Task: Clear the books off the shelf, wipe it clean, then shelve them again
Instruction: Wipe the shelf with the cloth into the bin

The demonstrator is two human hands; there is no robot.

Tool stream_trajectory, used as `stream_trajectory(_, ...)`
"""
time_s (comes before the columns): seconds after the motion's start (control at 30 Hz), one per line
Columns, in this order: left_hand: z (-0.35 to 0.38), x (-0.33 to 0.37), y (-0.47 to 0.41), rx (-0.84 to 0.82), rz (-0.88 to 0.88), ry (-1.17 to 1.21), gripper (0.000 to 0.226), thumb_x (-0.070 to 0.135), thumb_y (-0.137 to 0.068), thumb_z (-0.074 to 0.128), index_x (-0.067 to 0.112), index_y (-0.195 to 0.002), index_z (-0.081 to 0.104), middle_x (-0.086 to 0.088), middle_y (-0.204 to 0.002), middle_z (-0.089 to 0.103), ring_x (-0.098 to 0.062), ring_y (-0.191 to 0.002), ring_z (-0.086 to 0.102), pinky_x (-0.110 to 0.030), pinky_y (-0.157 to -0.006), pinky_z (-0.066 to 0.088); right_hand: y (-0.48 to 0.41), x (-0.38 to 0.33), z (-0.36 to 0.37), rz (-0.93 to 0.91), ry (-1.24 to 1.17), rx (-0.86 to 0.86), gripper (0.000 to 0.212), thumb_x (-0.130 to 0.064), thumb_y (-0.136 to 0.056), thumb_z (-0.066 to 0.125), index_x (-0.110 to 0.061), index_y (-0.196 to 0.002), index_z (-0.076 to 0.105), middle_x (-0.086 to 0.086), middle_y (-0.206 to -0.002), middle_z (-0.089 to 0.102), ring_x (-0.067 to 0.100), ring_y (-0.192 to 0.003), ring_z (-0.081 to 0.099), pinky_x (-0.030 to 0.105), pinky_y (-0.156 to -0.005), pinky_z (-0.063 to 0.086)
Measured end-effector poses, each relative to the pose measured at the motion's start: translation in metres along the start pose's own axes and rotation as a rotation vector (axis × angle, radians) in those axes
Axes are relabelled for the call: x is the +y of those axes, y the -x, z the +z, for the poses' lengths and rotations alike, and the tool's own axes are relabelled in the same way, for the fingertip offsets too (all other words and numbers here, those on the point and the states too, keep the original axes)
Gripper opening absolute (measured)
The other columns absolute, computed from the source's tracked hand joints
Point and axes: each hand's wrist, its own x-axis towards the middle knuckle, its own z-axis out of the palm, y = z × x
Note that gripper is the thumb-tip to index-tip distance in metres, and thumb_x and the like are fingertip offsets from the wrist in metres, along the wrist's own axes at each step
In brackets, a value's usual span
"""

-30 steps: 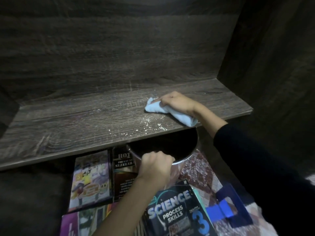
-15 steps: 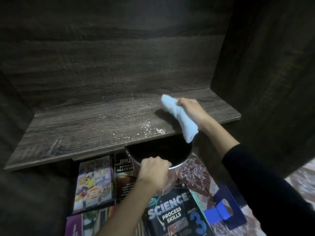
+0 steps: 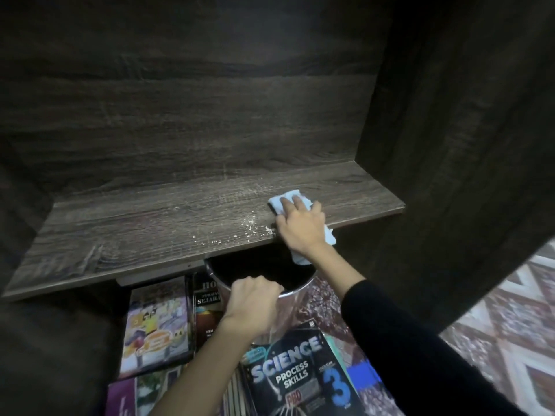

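The dark wooden shelf point(image 3: 144, 235) holds no books, and white crumbs point(image 3: 249, 228) lie scattered near its front edge. My right hand point(image 3: 300, 226) presses a light blue cloth point(image 3: 288, 199) flat on the shelf's right part, with the cloth's tail hanging over the edge. Just under the shelf edge, my left hand point(image 3: 252, 301) grips the rim of a round metal bin point(image 3: 297, 291). Books lie on the floor below: a Science Process Skills book point(image 3: 300, 376), a colourful cartoon-cover book point(image 3: 156, 325) and a dark Sejarah book point(image 3: 207, 307).
The cabinet's dark side panel point(image 3: 450, 145) rises at the right and the back panel point(image 3: 180, 115) stands behind the shelf. A patterned floor point(image 3: 516, 319) shows at the right. More books point(image 3: 132, 394) lie at the bottom left.
My right hand lifted the cloth off the shelf, then set it down flat again farther right and back. My left hand kept hold of the bin under the edge.
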Motion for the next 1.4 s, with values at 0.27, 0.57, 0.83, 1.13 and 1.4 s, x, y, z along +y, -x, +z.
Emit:
stream_trajectory(0.27,-0.001,-0.011,0.014,0.011,-0.015,0.023,0.031,0.021,-0.091,0.052,0.026,-0.120,0.060,-0.004,-0.113,0.065,-0.028,-0.108,0.060,-0.031,-0.083,0.044,0.007,-0.012,0.004,-0.223,-0.090,-0.112,0.060,-0.043,-0.086,0.020,-0.031,-0.137,0.050,-0.005,-0.147,0.044,0.029,-0.128,0.042,0.038,-0.100,0.026)
stream_trajectory(0.57,-0.003,-0.006,0.024,0.010,0.033,0.005,0.027,0.022,-0.092,0.053,0.025,-0.118,0.061,-0.006,-0.112,0.066,-0.028,-0.108,0.060,-0.033,-0.084,0.044,0.039,-0.013,-0.031,-0.372,-0.328,-0.230,0.040,-0.021,-0.095,0.038,-0.017,-0.128,0.061,0.004,-0.136,0.056,0.019,-0.121,0.052,0.017,-0.089,0.024)
stream_trajectory(0.83,-0.004,-0.002,0.013,0.006,0.045,0.001,0.031,0.016,-0.090,0.052,0.024,-0.119,0.060,-0.005,-0.110,0.066,-0.028,-0.107,0.061,-0.033,-0.082,0.045,-0.012,0.021,-0.039,-0.022,-0.349,-0.069,0.040,-0.019,-0.099,0.037,-0.010,-0.137,0.046,0.016,-0.134,0.055,0.037,-0.128,0.041,0.034,-0.103,0.026)
stream_trajectory(1.13,0.002,-0.026,0.019,-0.064,-0.038,-0.058,0.028,0.022,-0.093,0.051,0.025,-0.120,0.058,-0.005,-0.116,0.063,-0.027,-0.110,0.059,-0.033,-0.082,0.044,-0.049,-0.012,-0.001,-0.208,0.181,-0.130,0.043,-0.029,-0.099,0.031,-0.009,-0.136,0.041,0.015,-0.144,0.041,0.035,-0.128,0.040,0.039,-0.104,0.026)
stream_trajectory(1.4,0.007,-0.047,0.032,-0.076,-0.112,-0.068,0.033,0.025,-0.096,0.048,0.031,-0.127,0.054,-0.002,-0.117,0.063,-0.025,-0.111,0.059,-0.030,-0.082,0.045,-0.045,-0.028,0.004,-0.411,0.165,-0.224,0.048,-0.027,-0.101,0.029,-0.016,-0.148,0.029,0.010,-0.156,0.025,0.031,-0.138,0.030,0.034,-0.108,0.017)
